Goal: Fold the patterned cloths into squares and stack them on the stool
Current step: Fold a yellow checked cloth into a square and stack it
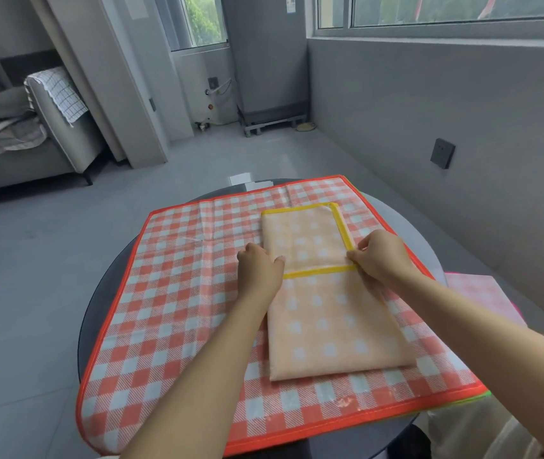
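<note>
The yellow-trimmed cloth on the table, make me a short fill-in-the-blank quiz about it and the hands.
1. The folded cloth has trim coloured ____.
2. It lies on a bigger checked cloth edged in ____.
3. The right hand pinches the trim, while the ____ hand rests on the folded cloth's other edge.

Missing words: yellow; red; left

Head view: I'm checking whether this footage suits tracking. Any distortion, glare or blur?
Head view: wide-angle bending curves the window frame and wall lines; daylight leaves a pale glare patch on the floor; the yellow-trimmed cloth and both hands look sharp, with soft shadows.
</note>
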`<state>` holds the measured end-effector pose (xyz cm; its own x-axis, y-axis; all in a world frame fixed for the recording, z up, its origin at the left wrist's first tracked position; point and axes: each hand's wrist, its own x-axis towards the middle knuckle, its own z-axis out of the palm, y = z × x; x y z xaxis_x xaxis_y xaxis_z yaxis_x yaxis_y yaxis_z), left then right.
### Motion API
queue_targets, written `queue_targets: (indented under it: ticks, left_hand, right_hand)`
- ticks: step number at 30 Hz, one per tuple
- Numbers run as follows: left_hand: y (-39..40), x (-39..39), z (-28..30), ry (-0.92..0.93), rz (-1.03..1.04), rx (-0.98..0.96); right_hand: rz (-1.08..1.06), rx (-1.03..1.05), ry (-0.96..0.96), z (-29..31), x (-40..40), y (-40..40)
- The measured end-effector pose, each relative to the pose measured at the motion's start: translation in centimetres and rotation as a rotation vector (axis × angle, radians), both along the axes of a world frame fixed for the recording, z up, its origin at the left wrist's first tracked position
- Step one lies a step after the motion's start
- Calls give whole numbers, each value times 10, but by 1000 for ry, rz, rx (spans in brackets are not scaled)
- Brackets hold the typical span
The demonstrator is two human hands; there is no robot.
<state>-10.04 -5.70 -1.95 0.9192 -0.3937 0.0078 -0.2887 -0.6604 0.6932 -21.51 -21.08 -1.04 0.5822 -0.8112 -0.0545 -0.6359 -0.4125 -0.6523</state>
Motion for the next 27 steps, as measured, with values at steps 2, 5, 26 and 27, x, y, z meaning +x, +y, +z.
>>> queue_targets:
  ticks: [2,5,26,27]
  left_hand:
    - [-3,6,-3,26,22,13]
    - [-4,17,-6,64,18,16]
    - [27,-10,2,297,23,-397]
    - [29,-11,2,333,27,-435]
  right_hand:
    - [-4,10,12,-2,4,-3]
    - [-3,71,25,-3,7,-5]
    - [32,583,-286,9,-25,-10]
    - [30,609,-296,10,-28,-10]
